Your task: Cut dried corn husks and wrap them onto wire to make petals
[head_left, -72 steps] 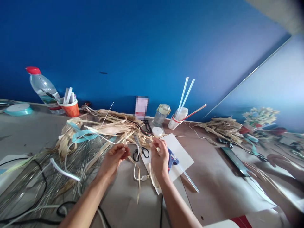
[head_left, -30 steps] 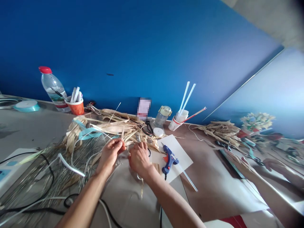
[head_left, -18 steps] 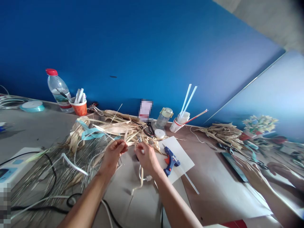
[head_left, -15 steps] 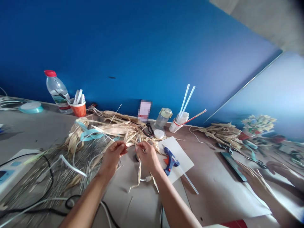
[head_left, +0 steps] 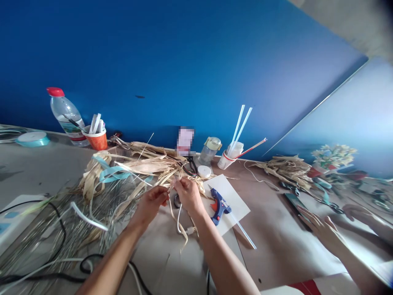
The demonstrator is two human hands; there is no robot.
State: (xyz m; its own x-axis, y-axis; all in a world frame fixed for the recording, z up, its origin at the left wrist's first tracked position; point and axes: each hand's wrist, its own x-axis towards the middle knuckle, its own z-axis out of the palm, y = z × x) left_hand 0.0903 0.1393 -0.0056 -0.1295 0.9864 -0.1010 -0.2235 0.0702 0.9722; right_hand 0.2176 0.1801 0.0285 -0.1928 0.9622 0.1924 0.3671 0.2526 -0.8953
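Observation:
My left hand point(head_left: 150, 205) is closed in a pinch just left of the middle of the table. Close beside it my right hand point(head_left: 189, 197) pinches too, and the fingertips of both almost meet. Between them runs a thin pale strip of dried corn husk point(head_left: 175, 216), its loose end dangling toward the table. The part at the fingertips is small and partly hidden. Right behind my hands lies a heap of dried corn husks point(head_left: 150, 166). A blue hot glue gun point(head_left: 220, 206) rests on a white sheet point(head_left: 238, 205) to the right of my right hand.
Many thin wires point(head_left: 104, 205) and cables spread across the left. Along the wall stand a bottle point(head_left: 66, 114), an orange cup point(head_left: 97, 140), a glass jar point(head_left: 209, 150) and a cup with glue sticks point(head_left: 226, 161). Another person's hands point(head_left: 319, 223) are by a phone point(head_left: 294, 207) at right.
My hands have come closer together, fingertips nearly touching. The dangling husk end has swung to the right. At right, the other person's hand has moved left over the phone.

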